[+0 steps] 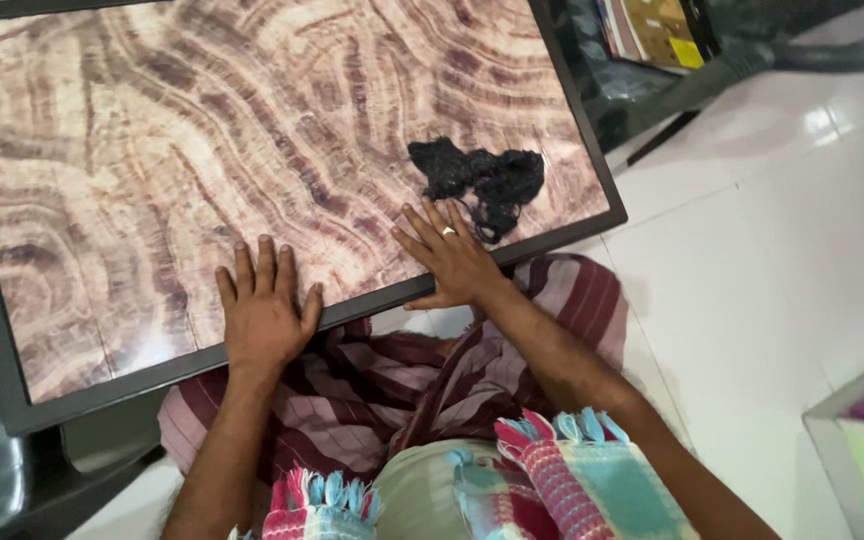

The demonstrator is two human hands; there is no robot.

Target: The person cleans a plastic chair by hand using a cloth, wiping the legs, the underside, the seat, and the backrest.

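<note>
A low table (132, 150) with a brown wood-grain top and a dark frame fills the upper left. My left hand (264, 312) lies flat and palm down on its near edge, fingers apart, holding nothing. My right hand (450, 255), with a ring on one finger, rests flat on the table edge further right. Its fingertips sit just below a black tangled clump (480, 178), like yarn or hair, that lies on the tabletop near the right corner. The fingertips are close to the clump's loose strands; whether they touch is unclear.
My lap below the table is covered by striped maroon cloth (372, 390), and a fringed checked cloth (562, 480) hangs in front. White floor tiles (752, 250) lie to the right. A dark chair with books (652, 40) stands top right, and a glass-edged surface (862, 440) at bottom right.
</note>
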